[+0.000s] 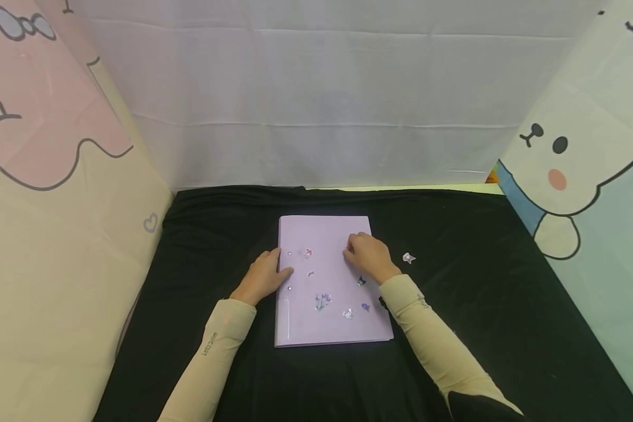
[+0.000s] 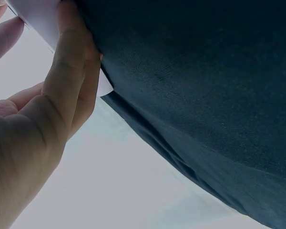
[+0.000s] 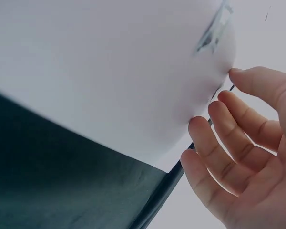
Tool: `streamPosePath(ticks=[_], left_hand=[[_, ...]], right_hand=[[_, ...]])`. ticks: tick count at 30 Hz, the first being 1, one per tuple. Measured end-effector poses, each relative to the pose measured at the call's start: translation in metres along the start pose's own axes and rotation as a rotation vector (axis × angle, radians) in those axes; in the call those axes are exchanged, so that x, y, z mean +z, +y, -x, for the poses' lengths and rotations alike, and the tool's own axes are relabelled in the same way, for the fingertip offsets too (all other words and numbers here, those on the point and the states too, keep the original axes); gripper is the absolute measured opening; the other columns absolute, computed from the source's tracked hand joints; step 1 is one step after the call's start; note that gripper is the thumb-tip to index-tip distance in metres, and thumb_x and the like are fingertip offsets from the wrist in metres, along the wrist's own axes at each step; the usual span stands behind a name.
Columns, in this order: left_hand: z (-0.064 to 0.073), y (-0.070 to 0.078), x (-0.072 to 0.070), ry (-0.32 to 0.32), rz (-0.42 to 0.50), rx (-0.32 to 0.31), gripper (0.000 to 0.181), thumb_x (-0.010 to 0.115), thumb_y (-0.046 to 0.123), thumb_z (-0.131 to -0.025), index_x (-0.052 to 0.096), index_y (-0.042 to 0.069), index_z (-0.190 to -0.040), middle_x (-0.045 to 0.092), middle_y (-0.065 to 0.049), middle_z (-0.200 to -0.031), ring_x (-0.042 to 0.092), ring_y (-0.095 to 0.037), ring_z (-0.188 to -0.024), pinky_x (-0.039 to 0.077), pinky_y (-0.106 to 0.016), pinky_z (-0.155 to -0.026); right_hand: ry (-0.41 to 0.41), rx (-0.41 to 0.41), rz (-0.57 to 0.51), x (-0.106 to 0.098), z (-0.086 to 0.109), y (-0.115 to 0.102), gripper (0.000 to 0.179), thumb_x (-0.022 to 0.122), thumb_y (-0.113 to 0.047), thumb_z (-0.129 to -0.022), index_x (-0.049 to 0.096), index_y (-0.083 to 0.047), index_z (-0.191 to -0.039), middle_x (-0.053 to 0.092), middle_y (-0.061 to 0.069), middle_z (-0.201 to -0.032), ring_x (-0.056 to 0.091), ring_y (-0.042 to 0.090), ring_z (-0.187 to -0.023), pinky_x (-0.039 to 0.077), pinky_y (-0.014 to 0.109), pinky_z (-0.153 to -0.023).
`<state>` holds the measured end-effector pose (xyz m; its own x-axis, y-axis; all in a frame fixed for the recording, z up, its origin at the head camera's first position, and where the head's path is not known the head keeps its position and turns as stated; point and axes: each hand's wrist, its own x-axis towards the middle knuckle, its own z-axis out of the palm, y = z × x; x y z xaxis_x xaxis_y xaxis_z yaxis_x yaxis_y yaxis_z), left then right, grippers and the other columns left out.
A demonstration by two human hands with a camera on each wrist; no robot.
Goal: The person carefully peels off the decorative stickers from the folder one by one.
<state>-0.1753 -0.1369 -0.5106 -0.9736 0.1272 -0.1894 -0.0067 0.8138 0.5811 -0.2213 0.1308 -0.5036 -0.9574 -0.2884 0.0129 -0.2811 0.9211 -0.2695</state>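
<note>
A lavender folder (image 1: pixel 327 281) with a glossy cover lies on the black cloth. Small stickers sit on it, among them a purple flower sticker (image 1: pixel 323 301), a whitish sticker (image 1: pixel 347 313) and a small purple one (image 1: pixel 366 306). My left hand (image 1: pixel 261 276) is at the folder's left edge, thumb on the cover, straight fingers along the side. My right hand (image 1: pixel 371 256) rests its fingertips on the upper right of the cover, fingers loosely bent. A dark green sticker (image 1: pixel 361 281) shows beside its wrist. Whatever lies under these fingertips is hidden in the head view.
A star-shaped sticker (image 1: pixel 408 258) lies on the black cloth (image 1: pixel 469 281) to the right of the folder. White fabric (image 1: pixel 316 105) hangs behind the table, and printed cartoon curtains (image 1: pixel 575 146) stand at both sides.
</note>
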Motion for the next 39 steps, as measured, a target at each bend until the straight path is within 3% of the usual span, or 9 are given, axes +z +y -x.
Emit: streamPosePath(ticks=[22, 29, 39], left_hand=[[0.0, 0.0, 0.001, 0.004, 0.009, 0.002, 0.071, 0.07, 0.027, -0.095, 0.037, -0.008, -0.149, 0.049, -0.029, -0.139, 0.054, -0.04, -0.123, 0.044, -0.053, -0.103], [0.0, -0.002, 0.002, 0.019, 0.019, 0.005, 0.071, 0.07, 0.025, -0.095, 0.038, -0.008, -0.149, 0.049, -0.029, -0.14, 0.053, -0.041, -0.125, 0.043, -0.054, -0.103], [0.001, -0.002, 0.002, 0.021, 0.019, 0.008, 0.07, 0.069, 0.026, -0.095, 0.038, -0.008, -0.148, 0.046, -0.029, -0.143, 0.049, -0.043, -0.129, 0.041, -0.054, -0.105]], right_hand=[[0.119, -0.063, 0.062, -0.002, 0.002, 0.007, 0.014, 0.066, -0.015, -0.091, 0.068, -0.006, -0.081, 0.057, 0.004, -0.072, 0.052, 0.019, -0.06, 0.048, 0.035, -0.052], [0.119, -0.039, 0.078, -0.006, 0.006, 0.024, 0.012, 0.066, -0.013, -0.092, 0.071, -0.004, -0.086, 0.06, 0.006, -0.075, 0.054, 0.019, -0.063, 0.051, 0.035, -0.056], [0.097, -0.039, 0.114, -0.014, 0.019, 0.063, 0.015, 0.073, -0.01, -0.086, 0.064, -0.009, -0.074, 0.052, 0.002, -0.067, 0.049, 0.018, -0.06, 0.044, 0.032, -0.051]])
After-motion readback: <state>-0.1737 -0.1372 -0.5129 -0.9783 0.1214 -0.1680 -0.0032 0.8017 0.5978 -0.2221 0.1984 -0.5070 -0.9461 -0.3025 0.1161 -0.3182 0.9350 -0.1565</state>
